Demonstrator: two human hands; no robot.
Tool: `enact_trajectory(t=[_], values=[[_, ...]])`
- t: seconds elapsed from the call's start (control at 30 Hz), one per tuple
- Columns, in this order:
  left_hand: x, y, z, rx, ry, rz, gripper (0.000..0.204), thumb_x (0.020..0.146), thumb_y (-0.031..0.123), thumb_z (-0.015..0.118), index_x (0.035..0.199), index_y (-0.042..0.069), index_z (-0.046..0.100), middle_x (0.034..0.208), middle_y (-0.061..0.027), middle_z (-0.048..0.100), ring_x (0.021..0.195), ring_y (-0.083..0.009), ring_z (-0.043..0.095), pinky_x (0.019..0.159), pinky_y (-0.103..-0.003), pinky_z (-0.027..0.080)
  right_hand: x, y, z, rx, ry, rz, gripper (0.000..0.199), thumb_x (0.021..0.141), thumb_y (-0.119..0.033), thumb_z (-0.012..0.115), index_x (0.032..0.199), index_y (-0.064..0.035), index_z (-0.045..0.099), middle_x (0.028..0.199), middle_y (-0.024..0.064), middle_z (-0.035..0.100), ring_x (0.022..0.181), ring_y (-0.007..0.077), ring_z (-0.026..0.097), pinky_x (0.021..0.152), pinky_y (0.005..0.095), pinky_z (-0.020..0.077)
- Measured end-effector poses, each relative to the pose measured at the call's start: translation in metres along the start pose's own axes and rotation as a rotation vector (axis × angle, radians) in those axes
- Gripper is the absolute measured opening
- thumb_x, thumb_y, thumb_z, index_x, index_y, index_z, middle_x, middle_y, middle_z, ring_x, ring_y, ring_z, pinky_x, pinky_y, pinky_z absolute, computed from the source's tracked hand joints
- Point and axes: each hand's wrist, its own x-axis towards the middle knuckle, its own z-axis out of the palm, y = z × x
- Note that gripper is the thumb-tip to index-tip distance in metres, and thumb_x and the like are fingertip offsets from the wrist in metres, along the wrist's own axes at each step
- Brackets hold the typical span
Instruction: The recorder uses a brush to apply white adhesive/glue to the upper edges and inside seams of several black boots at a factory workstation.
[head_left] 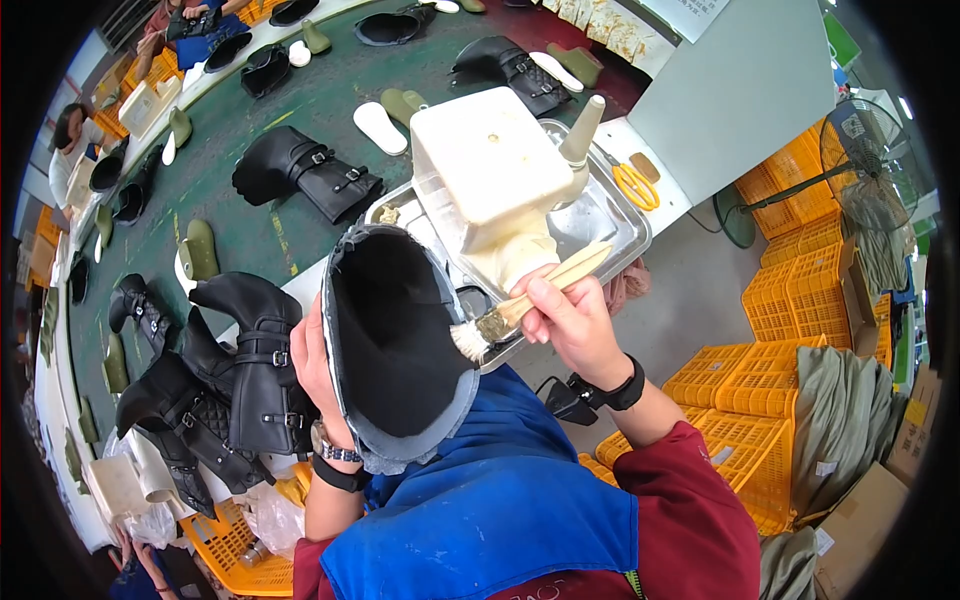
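My left hand (312, 365) is wrapped round the left side of a black boot upper (390, 300), whose open underside and rough grey edge face me. In my right hand (572, 318) is a wooden-handled brush (548, 283), gripped between thumb and fingers. Its pale bristles hang close to the upper's right edge; I cannot tell whether they touch it. Just beyond stands a cream plastic container (490, 150) with a spout, set in a metal tray (632, 228). Several black buckled boots (268, 350) are piled left of my left hand.
A green conveyor belt (330, 95) carries boots, white insoles (380, 128) and olive shoe lasts (200, 250). Orange-handled scissors (637, 187) lie beside the tray. Stacked yellow crates (790, 285) and a standing fan (868, 160) are on the right. Other people (75, 150) sit along the belt.
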Motion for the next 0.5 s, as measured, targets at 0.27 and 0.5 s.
enact_trajectory(t=[0.27, 0.5], values=[[-0.001, 0.001, -0.004, -0.022, -0.053, -0.128, 0.036, 0.079, 0.018, 0.051, 0.111, 0.003, 0.054, 0.095, -0.0116, 0.057, 0.083, -0.0267, 0.050, 0.077, -0.034, 0.041, -0.012, 0.007, 0.013, -0.479, 0.030, -0.444, 0.017, 0.087, -0.013, 0.051, 0.088, 0.0021, 0.058, 0.068, 0.0047, 0.057, 0.054, 0.0059, 0.051, 0.048, 0.0167, 0.0400], [0.009, -0.008, -0.007, 0.213, -0.009, 0.274, 0.037, 0.076, 0.011, 0.052, 0.112, 0.001, 0.053, 0.108, -0.0095, 0.056, 0.088, -0.0248, 0.052, 0.078, -0.033, 0.041, -0.019, -0.004, 0.014, -0.246, -0.073, -0.066, 0.021, 0.087, -0.017, 0.051, 0.087, 0.0021, 0.058, 0.066, 0.0051, 0.057, 0.052, 0.0049, 0.050, 0.044, 0.0170, 0.0389]])
